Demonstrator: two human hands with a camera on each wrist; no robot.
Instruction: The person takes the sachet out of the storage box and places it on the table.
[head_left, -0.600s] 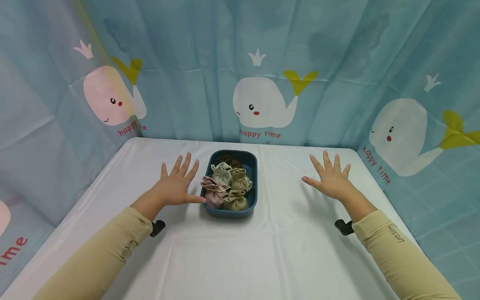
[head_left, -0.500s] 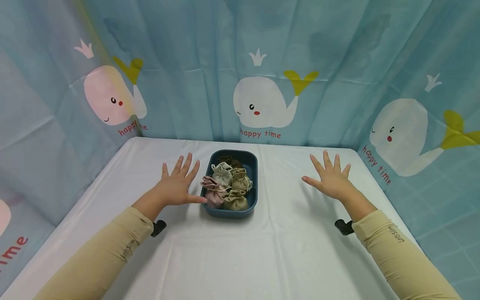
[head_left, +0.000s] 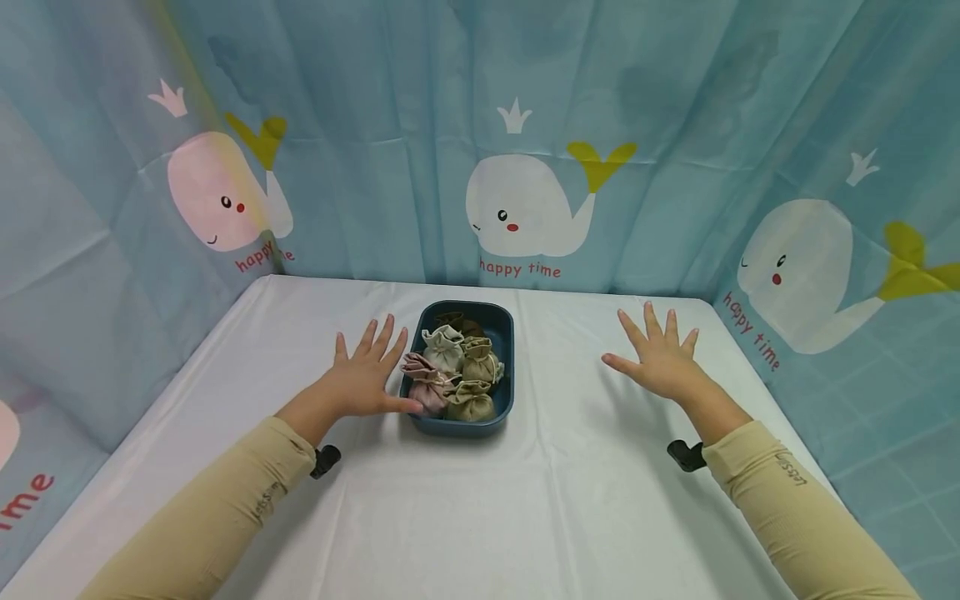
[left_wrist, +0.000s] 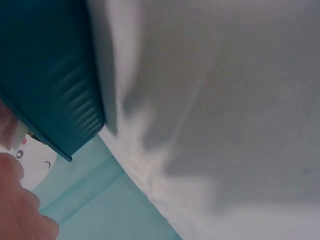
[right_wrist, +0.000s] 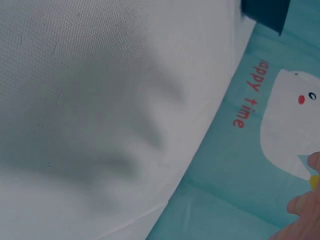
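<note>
A dark blue plastic bin (head_left: pixel 457 428) stands near the middle of the table with several small tied cloth pouches in it. One pouch is pink (head_left: pixel 429 398), one pale grey-green (head_left: pixel 444 348), and others are olive, such as the front olive pouch (head_left: pixel 471 403). My left hand (head_left: pixel 358 383) hovers at the bin's left side with fingers spread; its thumb overlaps the bin's front left rim, and I cannot tell whether it touches. Well to the right of the bin, my right hand (head_left: pixel 662 360) is held above the table with fingers spread, holding nothing.
White cloth covers the table (head_left: pixel 480 517). A blue-green curtain (head_left: pixel 375 208) printed with whales hangs behind it and on both sides. Dark wrist mounts (head_left: pixel 326 461) show below the cuffs.
My left hand has moved slightly to the right and nearer the bin, its thumb now over the rim. The right hand has barely moved; the bin and pouches stay put.
</note>
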